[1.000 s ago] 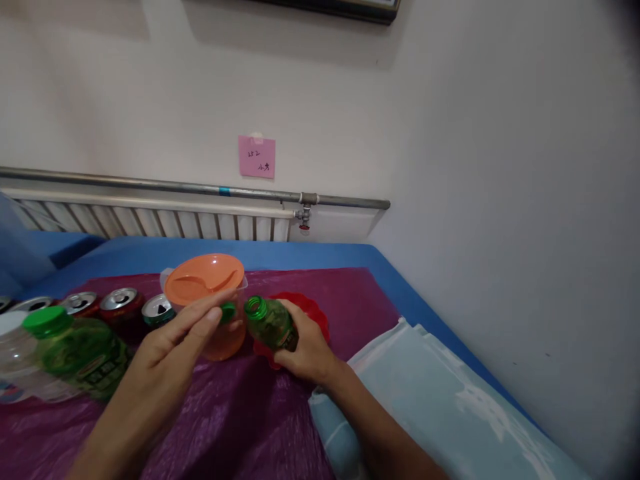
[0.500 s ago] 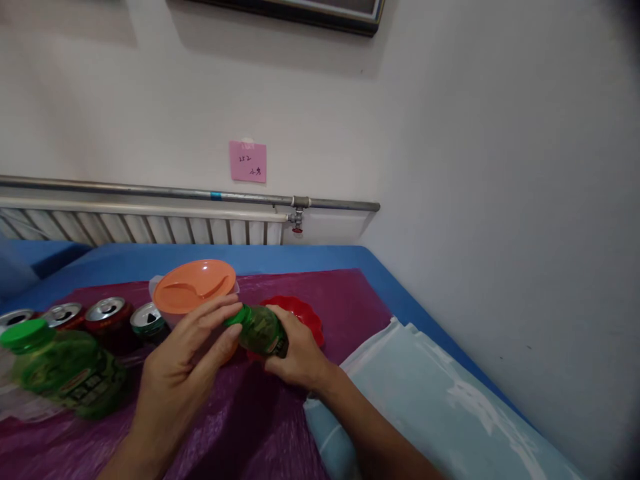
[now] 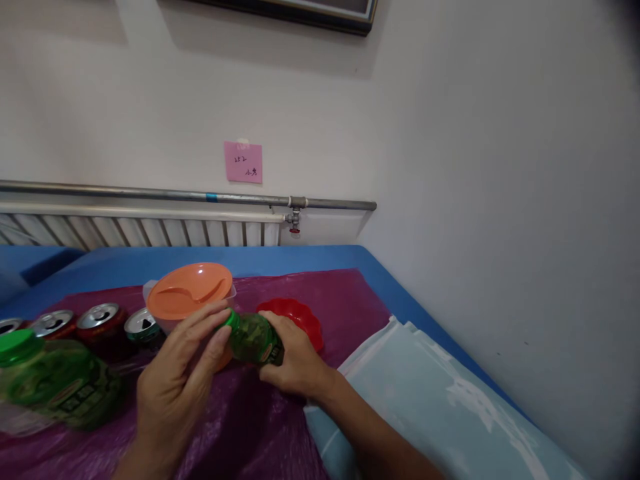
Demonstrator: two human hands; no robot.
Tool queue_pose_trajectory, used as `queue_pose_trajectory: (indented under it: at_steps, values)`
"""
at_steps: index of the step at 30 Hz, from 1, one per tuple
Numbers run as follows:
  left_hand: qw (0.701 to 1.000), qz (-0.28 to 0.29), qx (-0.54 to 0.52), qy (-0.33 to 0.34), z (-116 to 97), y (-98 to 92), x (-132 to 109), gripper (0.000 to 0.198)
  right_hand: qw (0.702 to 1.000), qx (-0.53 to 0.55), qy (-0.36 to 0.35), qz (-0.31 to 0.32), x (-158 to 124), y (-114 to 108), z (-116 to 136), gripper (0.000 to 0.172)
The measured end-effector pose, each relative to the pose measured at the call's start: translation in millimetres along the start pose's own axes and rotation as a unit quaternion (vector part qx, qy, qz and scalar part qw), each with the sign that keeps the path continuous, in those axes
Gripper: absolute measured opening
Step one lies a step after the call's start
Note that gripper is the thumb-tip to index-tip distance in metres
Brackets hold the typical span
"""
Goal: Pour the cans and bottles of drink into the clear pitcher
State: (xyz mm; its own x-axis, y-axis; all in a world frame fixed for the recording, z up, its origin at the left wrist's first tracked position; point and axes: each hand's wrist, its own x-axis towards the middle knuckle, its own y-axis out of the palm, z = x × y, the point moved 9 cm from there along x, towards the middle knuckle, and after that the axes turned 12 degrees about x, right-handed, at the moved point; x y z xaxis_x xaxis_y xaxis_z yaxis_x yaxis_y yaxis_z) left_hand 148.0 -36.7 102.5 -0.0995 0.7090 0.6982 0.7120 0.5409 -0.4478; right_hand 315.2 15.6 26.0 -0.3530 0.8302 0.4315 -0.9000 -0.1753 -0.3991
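Observation:
A green plastic bottle (image 3: 251,339) lies tilted in my right hand (image 3: 299,360), its capped end pointing left. My right fingers wrap round the lower part of the bottle. At the other end my left hand (image 3: 175,377) has thumb and fingertips closed on the green cap (image 3: 229,320). Behind the bottle sits a red bowl with a wavy rim (image 3: 305,317), partly covered by my right hand. An orange-lidded tub (image 3: 193,290) stands just beyond my left fingers.
Another larger-looking green bottle (image 3: 60,387) leans at the left. Several drink cans (image 3: 103,327) stand in a row behind it. Purple plastic sheeting (image 3: 240,427) covers the blue table (image 3: 300,257). A folded light-blue cloth (image 3: 425,407) lies at right, beside the wall.
Both hands and the bottle have shifted slightly left and down in the picture, partly with the camera's own motion. The grip on bottle and cap looks the same.

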Motion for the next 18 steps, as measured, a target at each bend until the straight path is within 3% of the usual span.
queue_pose_trajectory:
  at_steps: [9,18]
  values:
    - [0.982,-0.048,0.083,0.161,-16.4,3.3,-10.7,0.062,1.000,0.022,-0.002,-0.006,1.6,-0.4,-1.6,0.077]
    - [0.970,-0.045,0.126,0.202,-15.5,14.1,-23.0,0.070,0.999,0.029,0.012,-0.029,0.0,-2.0,-7.3,0.068]
